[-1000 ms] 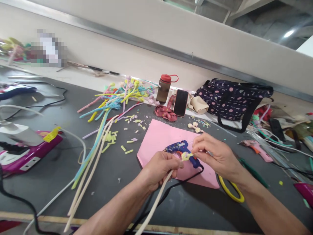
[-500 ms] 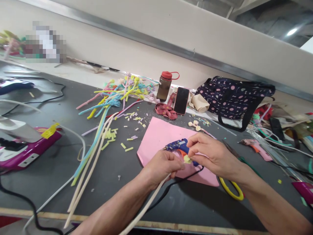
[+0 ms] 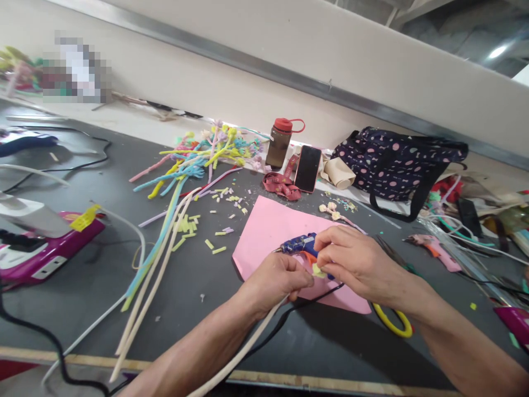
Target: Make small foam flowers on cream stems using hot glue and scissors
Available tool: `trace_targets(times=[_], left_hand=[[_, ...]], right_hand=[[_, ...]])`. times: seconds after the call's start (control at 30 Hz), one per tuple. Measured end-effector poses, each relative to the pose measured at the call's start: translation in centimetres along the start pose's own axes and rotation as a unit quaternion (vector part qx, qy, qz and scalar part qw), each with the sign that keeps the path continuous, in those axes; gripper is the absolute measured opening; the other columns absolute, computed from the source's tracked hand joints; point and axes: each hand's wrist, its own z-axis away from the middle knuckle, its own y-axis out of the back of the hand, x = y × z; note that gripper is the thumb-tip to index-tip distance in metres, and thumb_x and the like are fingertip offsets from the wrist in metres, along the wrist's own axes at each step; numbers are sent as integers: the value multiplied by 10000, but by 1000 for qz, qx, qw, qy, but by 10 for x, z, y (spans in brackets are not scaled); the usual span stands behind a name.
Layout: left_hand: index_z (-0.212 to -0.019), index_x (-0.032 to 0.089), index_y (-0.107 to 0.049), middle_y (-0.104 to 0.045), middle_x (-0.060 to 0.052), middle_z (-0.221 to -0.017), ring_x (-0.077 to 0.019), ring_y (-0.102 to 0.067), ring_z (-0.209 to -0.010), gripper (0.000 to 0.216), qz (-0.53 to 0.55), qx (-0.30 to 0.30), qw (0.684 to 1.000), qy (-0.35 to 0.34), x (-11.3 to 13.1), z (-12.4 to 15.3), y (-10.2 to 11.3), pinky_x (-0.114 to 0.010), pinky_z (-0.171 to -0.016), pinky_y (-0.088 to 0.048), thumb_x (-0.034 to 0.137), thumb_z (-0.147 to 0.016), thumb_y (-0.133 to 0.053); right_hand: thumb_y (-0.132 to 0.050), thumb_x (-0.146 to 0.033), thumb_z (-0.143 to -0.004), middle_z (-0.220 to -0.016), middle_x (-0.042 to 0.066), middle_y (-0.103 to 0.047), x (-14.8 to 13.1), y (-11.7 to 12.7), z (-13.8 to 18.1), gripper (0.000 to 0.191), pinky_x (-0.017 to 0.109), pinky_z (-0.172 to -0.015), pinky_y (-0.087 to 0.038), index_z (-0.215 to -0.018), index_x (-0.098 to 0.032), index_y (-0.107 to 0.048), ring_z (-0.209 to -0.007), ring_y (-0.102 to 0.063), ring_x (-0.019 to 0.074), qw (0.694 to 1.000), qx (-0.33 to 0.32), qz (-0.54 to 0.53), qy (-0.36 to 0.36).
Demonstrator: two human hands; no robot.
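Note:
My left hand (image 3: 279, 280) pinches a long cream cord (image 3: 252, 348), whose loose length trails down past the table's front edge. Just beyond those fingertips is a small pale yellow piece (image 3: 317, 270), gripped at its side by the fingertips of my right hand (image 3: 351, 262). Whether the piece is joined to the cord is hidden by my fingers. Behind both hands a blue glue gun (image 3: 295, 244) with an orange trigger lies on a pink sheet (image 3: 268, 223), its grip partly covered by my right hand.
Scissors with a yellow handle (image 3: 392, 322) lie under my right forearm. A pink glue gun (image 3: 436, 251) is farther right. Coloured cords (image 3: 165, 237) and cut yellow-green bits (image 3: 188, 225) spread to the left. At the back stand a bottle (image 3: 279, 146), a phone (image 3: 308, 168) and a patterned bag (image 3: 388, 165).
The fingers of my right hand have shifted slightly around the yellow piece. The cord's trailing end has swung a little to the left. The view has moved slightly.

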Motion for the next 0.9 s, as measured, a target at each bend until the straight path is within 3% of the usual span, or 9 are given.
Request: trace_targets(times=[0.9], left_hand=[[-504, 150, -566, -419, 66, -344, -46, -298, -319, 144, -22, -13, 1000, 5, -1, 1, 0, -205, -367, -159, 221, -625, -597]], right_hand=[[-481, -94, -849, -928, 30, -592, 4, 1, -2, 180, 305, -782, -401, -775, -176, -623, -874, -514, 147, 998, -60, -18, 13]])
